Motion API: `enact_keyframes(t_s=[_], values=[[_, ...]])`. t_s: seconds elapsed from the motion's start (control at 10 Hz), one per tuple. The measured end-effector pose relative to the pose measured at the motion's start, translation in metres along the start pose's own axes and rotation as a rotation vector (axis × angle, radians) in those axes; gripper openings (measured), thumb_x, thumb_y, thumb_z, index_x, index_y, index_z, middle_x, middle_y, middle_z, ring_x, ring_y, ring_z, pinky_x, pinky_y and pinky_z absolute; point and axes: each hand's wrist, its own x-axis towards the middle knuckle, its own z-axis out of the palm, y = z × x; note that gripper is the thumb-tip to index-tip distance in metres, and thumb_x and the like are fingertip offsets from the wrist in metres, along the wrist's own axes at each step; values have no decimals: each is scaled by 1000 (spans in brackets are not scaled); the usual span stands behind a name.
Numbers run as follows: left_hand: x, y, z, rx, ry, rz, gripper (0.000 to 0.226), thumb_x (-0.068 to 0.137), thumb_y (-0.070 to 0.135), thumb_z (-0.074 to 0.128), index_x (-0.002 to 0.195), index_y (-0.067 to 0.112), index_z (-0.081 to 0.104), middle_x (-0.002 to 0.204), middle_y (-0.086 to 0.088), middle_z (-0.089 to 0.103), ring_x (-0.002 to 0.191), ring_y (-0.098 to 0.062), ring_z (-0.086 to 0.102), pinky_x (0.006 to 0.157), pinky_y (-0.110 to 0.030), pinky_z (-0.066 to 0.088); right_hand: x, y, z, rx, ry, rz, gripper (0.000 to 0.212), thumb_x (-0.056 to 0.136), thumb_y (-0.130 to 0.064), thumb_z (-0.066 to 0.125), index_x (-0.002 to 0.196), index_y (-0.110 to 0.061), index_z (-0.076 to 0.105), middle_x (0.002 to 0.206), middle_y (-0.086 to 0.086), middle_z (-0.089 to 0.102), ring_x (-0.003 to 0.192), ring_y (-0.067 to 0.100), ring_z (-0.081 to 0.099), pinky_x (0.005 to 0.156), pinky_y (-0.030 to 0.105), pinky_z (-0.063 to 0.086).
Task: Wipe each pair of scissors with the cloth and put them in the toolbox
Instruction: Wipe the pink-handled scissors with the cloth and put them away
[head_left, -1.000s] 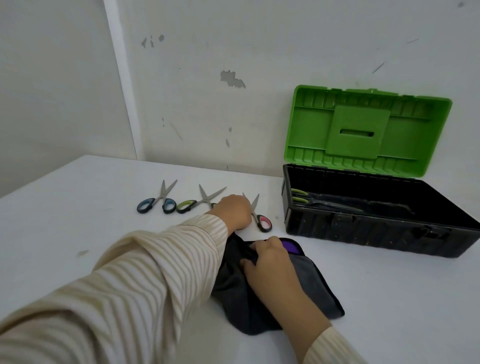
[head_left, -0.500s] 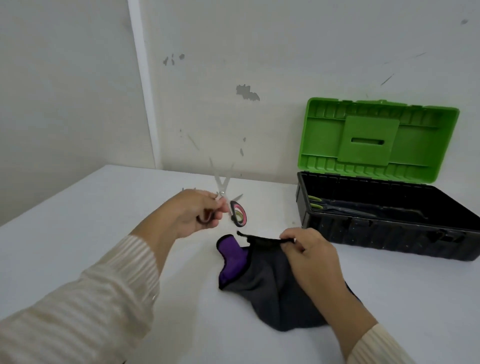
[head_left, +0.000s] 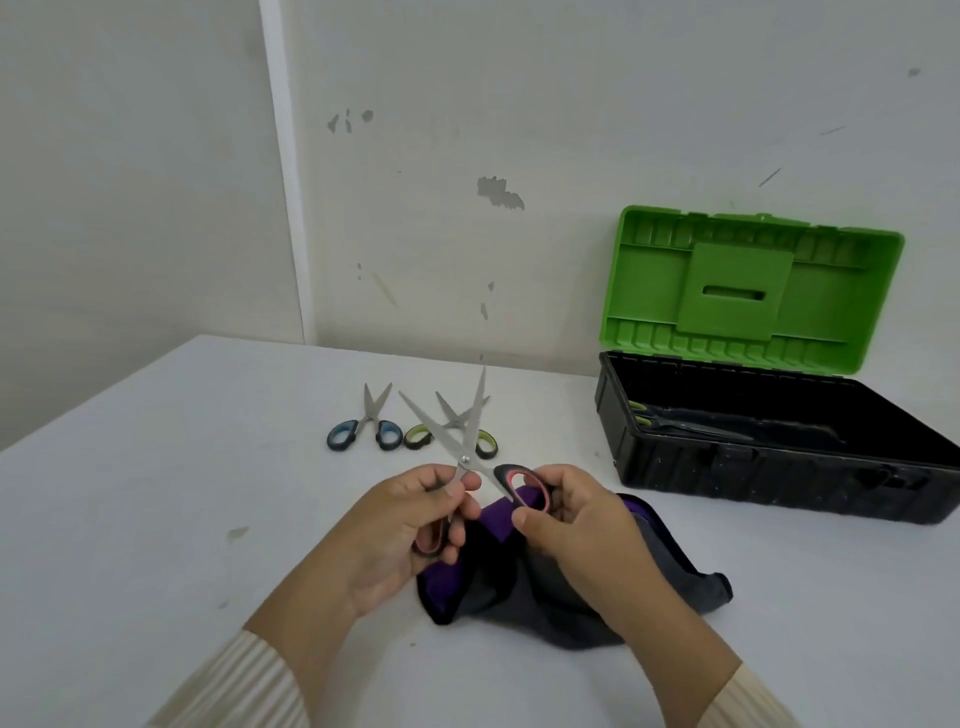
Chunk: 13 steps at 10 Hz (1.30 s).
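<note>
We hold one pair of pink-handled scissors (head_left: 470, 457) between both hands, raised just above the counter (head_left: 156, 493). Our left hand (head_left: 400, 525) pinches one handle loop, thumb and fingers pressed around it near the pivot. Our right hand (head_left: 571, 519) pinches the other pink loop, so the grip on each side is closed on a handle. The blades stand spread apart, pointing up and away from us. Under our hands lies a crumpled dark grey and purple cloth (head_left: 675, 582), resting on the white counter. Further back lie blue-handled scissors (head_left: 365, 434) and, just beside them, green-handled scissors (head_left: 449, 434), both partly open. To the right sits a black toolbox (head_left: 769, 467) with its green lid (head_left: 748, 291) standing open; another pair with green handles (head_left: 685, 423) lies inside.
</note>
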Motion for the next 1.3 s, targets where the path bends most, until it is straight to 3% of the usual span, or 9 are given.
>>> enact_keyframes(t_s=[0.2, 0.3, 0.4, 0.5, 0.6, 0.7, 0.9, 1.1, 1.3], values=[[1, 0, -4, 322, 177, 73, 23, 87, 27, 65, 71, 9, 66, 52, -1, 52, 38, -13, 39, 39, -23, 27, -2, 2, -13, -59, -88, -12, 18, 77, -14, 70, 90, -27, 65, 72, -4, 61, 66, 9, 53, 66, 23, 49], [1, 4, -9, 339, 172, 29, 25, 86, 26, 67, 72, 5, 66, 52, -1, 52, 37, -13, 36, 38, -20, 24, 4, 6, -29, -41, 61, -36, 20, 80, -11, 66, 87, -30, 64, 76, -6, 59, 71, 10, 54, 68, 20, 44], [1, 5, -12, 365, 144, -39, 23, 86, 24, 66, 82, 2, 69, 50, 2, 51, 39, -11, 35, 40, -20, 23, 8, 7, -45, -369, 339, -204, 18, 83, -12, 62, 77, -29, 62, 86, -9, 59, 80, 3, 55, 71, 17, 43], [1, 2, -7, 406, 113, -66, 22, 86, 22, 67, 75, 3, 64, 50, -1, 50, 38, -13, 34, 40, -20, 21, 4, -3, -43, -433, 454, -428, 11, 83, -13, 62, 79, -22, 66, 85, -10, 59, 83, 1, 55, 72, 14, 45], [1, -6, 4, 414, 91, -47, 25, 86, 21, 66, 67, 8, 57, 49, -2, 48, 36, -14, 31, 39, -19, 19, -1, -9, -18, -512, 286, -639, 12, 81, -20, 56, 84, -15, 67, 83, -8, 60, 83, 2, 53, 79, 10, 40], [0, -12, 16, 418, 95, -1, 27, 87, 19, 65, 67, 3, 58, 46, -2, 46, 34, -14, 29, 37, -17, 19, -3, -1, 10, -600, 73, -497, 21, 86, -21, 55, 106, -18, 59, 91, -8, 58, 87, 6, 50, 79, 14, 36], [-2, -16, 21, 491, 114, 77, 31, 86, 20, 65, 59, 8, 55, 45, 0, 46, 32, -10, 30, 36, -17, 24, 6, 5, 9, -597, 188, -449, 9, 84, -11, 56, 84, -11, 65, 81, 1, 62, 74, 9, 52, 67, 4, 36], [-4, -17, 23, 555, 126, 136, 31, 85, 23, 66, 58, 11, 56, 44, 4, 47, 37, -9, 33, 40, -17, 29, 6, 6, 2, -610, 196, -487, 15, 82, -9, 58, 90, -8, 71, 83, 8, 65, 75, 17, 61, 72, 15, 42], [-3, -18, 23, 552, 129, 131, 28, 85, 23, 66, 61, 8, 59, 44, 5, 47, 37, -9, 33, 40, -18, 28, 1, 0, 3, -638, 117, -518, 12, 79, -6, 61, 85, -6, 72, 81, 7, 67, 75, 11, 57, 70, 9, 41]])
